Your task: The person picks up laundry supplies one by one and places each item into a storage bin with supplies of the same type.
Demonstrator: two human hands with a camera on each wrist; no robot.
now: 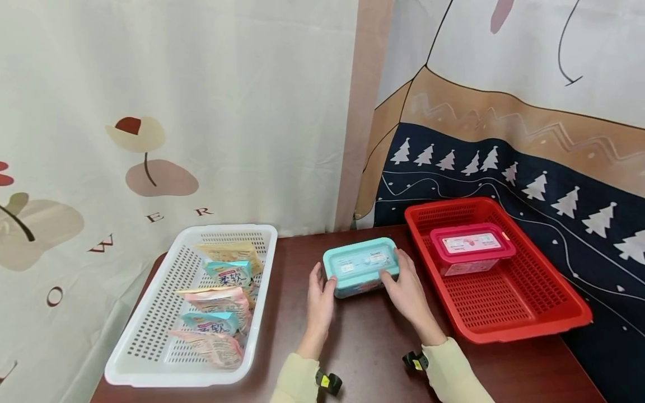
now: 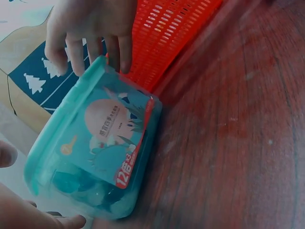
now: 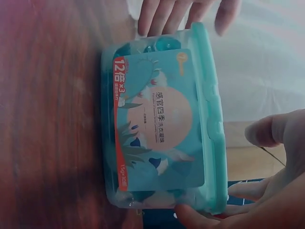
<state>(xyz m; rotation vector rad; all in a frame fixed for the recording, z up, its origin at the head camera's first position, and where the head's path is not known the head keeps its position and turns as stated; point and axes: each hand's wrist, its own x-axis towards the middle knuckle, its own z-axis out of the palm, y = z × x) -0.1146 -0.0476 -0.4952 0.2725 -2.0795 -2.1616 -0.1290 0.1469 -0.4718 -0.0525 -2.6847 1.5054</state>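
A laundry capsule box (image 1: 360, 264) with a teal lid stands on the dark table between my two hands. Its printed front label (image 2: 112, 129) shows in the left wrist view, capsules visible through the clear wall. My left hand (image 1: 320, 296) is at the box's left end, fingers along the side and thumb near the front corner. At the other end, my right hand (image 1: 407, 291) has its fingers beside the wall. In the right wrist view its thumb (image 3: 264, 131) stands off the lid, while the left fingers (image 3: 164, 16) lie fairly straight at the far end.
To the left is a white basket (image 1: 267, 280) with several small packets (image 1: 214, 341) in a row. On the right a red basket (image 1: 564, 313) holds a pink-lidded box (image 1: 471, 246). Printed curtains (image 1: 282, 112) hang behind the table (image 1: 363, 352).
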